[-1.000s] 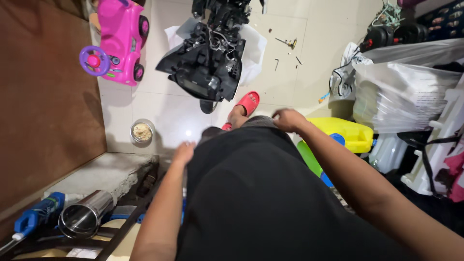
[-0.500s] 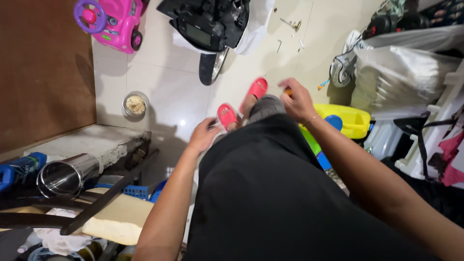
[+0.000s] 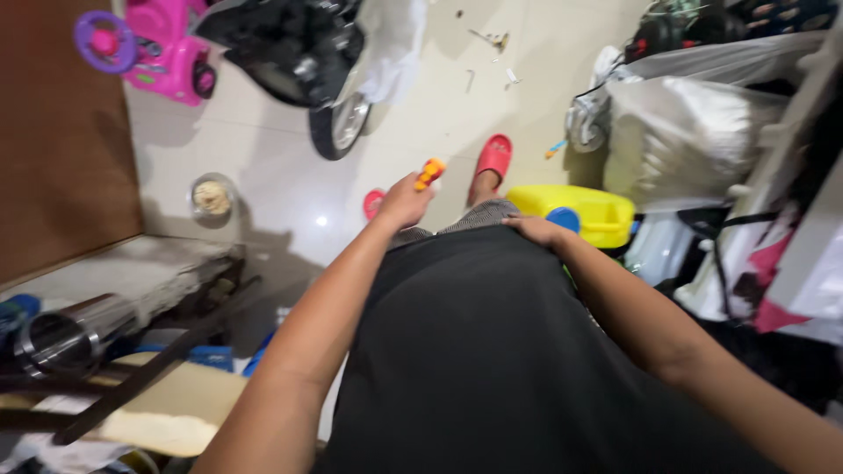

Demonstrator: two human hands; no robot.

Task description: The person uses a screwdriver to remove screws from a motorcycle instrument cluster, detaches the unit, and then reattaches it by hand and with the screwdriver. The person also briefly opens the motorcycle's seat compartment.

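Orange and yellow plastic marks the small tool (image 3: 429, 173), which projects from the top of the left hand (image 3: 402, 203). That hand is closed around the tool's lower part, with the arm extended forward over the tiled floor (image 3: 263, 167). The tool's exact type cannot be determined; motion blur obscures its detail.

Right hand (image 3: 537, 232): resting flat on the front of the black garment (image 3: 492, 351) at waist level, fingers loosely extended, holding nothing.

Below the hands, two red slippers are visible on the floor: one (image 3: 493, 158) far and right of the tool, one (image 3: 374, 203) just left of the left hand, partly hidden.

Surrounding items:
- Yellow container (image 3: 584, 211) with a blue cap (image 3: 562, 218), just right of the right hand.
- Black ride-on vehicle (image 3: 299, 61), far centre, with a wheel (image 3: 341, 127) toward the viewer.
- Pink toy car (image 3: 162, 48) with a purple steering wheel (image 3: 105, 39), far left.
- Round lidded jar (image 3: 212, 198) on the floor, left.
- Steel cylinder (image 3: 61, 338), near left, lying on a cluttered surface.
- Clear plastic-wrapped bundles (image 3: 685, 132), right.
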